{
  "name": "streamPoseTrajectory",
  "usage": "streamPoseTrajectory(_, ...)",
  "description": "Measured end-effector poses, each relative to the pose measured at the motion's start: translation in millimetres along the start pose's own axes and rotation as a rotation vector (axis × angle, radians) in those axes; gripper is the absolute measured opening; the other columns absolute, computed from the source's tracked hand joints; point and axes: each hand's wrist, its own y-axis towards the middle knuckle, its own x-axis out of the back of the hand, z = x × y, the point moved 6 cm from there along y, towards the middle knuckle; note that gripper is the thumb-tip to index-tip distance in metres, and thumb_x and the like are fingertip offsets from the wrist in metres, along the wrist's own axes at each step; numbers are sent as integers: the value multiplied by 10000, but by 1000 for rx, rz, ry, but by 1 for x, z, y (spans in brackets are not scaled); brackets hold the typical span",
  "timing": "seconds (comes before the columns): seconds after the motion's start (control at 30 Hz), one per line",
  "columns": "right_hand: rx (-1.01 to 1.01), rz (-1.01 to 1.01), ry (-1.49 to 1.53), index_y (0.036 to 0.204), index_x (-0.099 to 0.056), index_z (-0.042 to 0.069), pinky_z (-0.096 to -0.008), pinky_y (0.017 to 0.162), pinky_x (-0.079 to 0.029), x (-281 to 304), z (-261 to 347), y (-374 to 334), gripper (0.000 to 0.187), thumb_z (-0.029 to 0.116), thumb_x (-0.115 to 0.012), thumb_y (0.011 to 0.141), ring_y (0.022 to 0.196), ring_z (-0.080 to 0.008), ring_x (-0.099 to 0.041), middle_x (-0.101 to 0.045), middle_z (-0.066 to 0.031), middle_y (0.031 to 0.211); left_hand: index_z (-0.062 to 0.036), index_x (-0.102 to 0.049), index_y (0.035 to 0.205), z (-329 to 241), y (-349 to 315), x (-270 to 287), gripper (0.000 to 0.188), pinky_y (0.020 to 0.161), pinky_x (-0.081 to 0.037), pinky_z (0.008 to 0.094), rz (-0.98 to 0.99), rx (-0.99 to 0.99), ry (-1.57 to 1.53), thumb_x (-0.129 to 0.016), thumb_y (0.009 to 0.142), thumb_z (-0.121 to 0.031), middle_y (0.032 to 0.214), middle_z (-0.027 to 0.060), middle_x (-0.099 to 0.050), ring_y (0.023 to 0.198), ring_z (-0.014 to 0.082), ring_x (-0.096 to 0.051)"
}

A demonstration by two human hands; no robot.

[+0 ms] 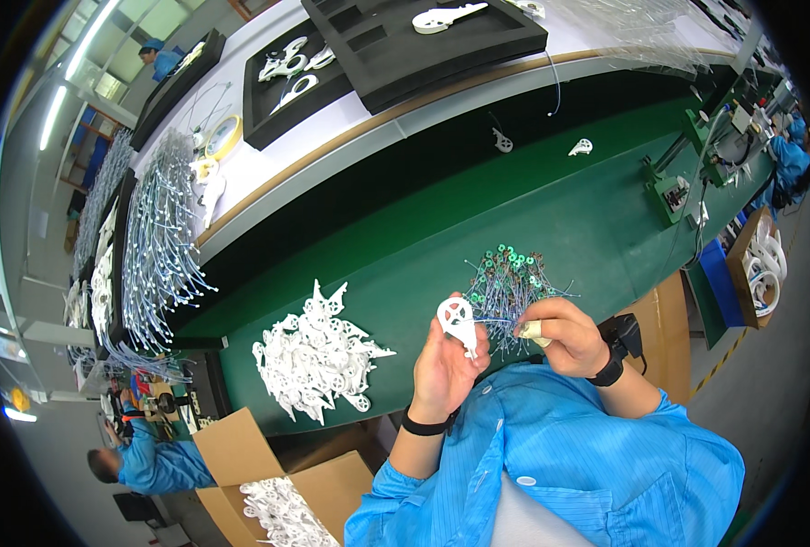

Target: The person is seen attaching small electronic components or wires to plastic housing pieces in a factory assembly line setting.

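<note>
My left hand holds a white plastic part with a spoked round head and a tapering tail, head up, between thumb and fingers. Thin blue wire runs from beside that part across to my right hand, whose thumb and fingertips are pinched on it. Pale tape wraps a fingertip of the right hand. Just beyond my hands lies a heap of blue wires with green round ends. To the left, a pile of similar white plastic parts rests on the green bench top.
An open cardboard box of white parts stands at lower left. Above the bench, a shelf carries black foam trays and a tape roll; wire bundles hang at its left. A green machine stands at right. Co-workers sit farther off.
</note>
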Motion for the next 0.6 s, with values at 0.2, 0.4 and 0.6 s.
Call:
streamPoseTrajectory(0.2, -33, 53, 38, 1074, -604, 7, -335, 757, -509, -6, -1, 1, 352, -159, -540, 771, 863, -263, -614, -597, -144, 1026, -166, -287, 1436, 3, 0, -2, 481, 654, -411, 287, -23, -17, 49, -319, 1023, -411, 994, 125, -545, 786, 186, -495)
streamPoseTrajectory(0.4, -553, -92, 439, 1107, -585, -10, -308, 752, -510, -43, -36, -19, 292, -104, -487, 849, 843, -188, -613, -585, -123, 1063, -63, -171, 1482, 12, -2, -10, 570, 696, -427, 265, -8, -229, 658, -298, 1033, -389, 1020, 70, -537, 828, 127, -513)
streamPoseTrajectory(0.6, -443, -176, 237, 1040, -614, -24, -307, 743, -505, -42, -33, -15, 264, -105, -534, 802, 873, -221, -603, -565, -135, 1053, -35, -153, 1482, 16, -1, -10, 607, 697, -431, 246, -26, -253, 789, -298, 1027, -410, 1054, 65, -526, 820, 111, -510)
